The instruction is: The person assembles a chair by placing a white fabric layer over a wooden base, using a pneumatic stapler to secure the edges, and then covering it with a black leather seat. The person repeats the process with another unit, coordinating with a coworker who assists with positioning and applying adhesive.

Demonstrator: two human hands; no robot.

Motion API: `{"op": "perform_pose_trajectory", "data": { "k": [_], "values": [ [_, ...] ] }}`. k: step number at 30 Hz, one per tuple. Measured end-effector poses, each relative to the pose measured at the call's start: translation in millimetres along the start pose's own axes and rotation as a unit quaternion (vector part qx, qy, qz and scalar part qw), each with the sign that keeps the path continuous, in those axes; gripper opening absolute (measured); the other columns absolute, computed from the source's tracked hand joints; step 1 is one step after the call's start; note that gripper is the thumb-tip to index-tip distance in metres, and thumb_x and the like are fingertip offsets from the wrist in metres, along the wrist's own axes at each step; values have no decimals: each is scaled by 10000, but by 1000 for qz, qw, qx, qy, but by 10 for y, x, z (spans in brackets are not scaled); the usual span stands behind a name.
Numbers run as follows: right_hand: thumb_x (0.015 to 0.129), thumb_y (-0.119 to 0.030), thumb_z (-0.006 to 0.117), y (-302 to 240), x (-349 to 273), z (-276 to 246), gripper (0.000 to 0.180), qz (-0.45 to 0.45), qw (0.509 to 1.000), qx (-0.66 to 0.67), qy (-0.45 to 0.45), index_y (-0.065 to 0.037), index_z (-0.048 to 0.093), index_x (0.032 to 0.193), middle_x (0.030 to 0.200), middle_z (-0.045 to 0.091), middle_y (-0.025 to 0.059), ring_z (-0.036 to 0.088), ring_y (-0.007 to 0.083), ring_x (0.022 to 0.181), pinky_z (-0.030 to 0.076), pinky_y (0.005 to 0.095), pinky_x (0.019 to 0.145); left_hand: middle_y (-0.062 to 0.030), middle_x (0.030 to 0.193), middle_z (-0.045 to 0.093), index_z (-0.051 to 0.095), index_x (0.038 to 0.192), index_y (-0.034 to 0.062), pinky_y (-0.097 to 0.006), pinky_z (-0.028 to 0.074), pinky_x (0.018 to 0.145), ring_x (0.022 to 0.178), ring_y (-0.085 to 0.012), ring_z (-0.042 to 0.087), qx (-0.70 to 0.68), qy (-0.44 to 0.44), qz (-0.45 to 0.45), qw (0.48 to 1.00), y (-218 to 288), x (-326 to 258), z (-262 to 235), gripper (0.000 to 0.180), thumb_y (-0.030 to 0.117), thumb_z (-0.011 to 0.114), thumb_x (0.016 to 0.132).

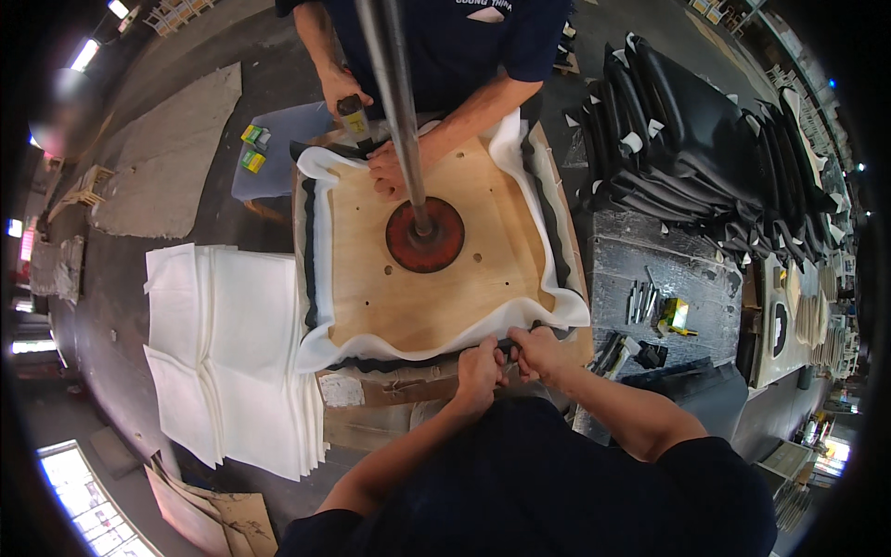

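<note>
A square plywood seat board lies flat, with white padding folded up around its rim and a black cover beneath. At its near edge, towards the right corner, my left hand is closed on the black cover's edge. Close beside it, my right hand pinches the same edge. A metal rod ends in a red disc resting on the board. Across from me, a co-worker's one hand holds a staple gun at the far edge, the other lying on the board.
White padding sheets are stacked on the left. Black covers pile up at the far right. A side table carries hand tools and a yellow-green box. Small boxes sit on a grey-blue seat at the far left.
</note>
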State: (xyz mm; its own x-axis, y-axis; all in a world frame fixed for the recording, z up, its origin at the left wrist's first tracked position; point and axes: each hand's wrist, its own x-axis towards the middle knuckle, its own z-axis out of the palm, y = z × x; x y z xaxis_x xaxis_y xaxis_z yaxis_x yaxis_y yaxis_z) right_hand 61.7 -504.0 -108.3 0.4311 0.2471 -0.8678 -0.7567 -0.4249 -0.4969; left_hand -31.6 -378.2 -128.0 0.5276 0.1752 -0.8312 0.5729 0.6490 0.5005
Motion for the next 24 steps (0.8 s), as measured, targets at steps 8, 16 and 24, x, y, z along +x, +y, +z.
{"op": "perform_pose_trajectory", "data": {
  "k": [8,16,24],
  "values": [
    [1113,-437,634,255,-38,-69,574,-84,996,7,-19,-18,641,721,502,566,85,565,202,397,479,359,412,-45,544,503,587,713,46,-345,500,429,424,-159,507,20,-22,86,996,-212,-74,-59,582,451,598,1132],
    [1134,-457,610,372,10,-141,609,-151,987,-45,-32,-15,647,716,502,578,83,565,201,391,459,351,404,-46,585,546,591,718,39,-330,522,450,438,-153,547,37,-26,117,992,-277,-65,-47,604,435,539,1171],
    [1084,-408,691,187,3,-153,444,-164,976,-138,-31,-35,713,843,609,648,110,623,235,513,518,395,511,-95,712,655,713,921,19,-355,574,627,638,-195,675,227,-76,160,958,40,-299,-328,433,402,653,1113]
  ]
}}
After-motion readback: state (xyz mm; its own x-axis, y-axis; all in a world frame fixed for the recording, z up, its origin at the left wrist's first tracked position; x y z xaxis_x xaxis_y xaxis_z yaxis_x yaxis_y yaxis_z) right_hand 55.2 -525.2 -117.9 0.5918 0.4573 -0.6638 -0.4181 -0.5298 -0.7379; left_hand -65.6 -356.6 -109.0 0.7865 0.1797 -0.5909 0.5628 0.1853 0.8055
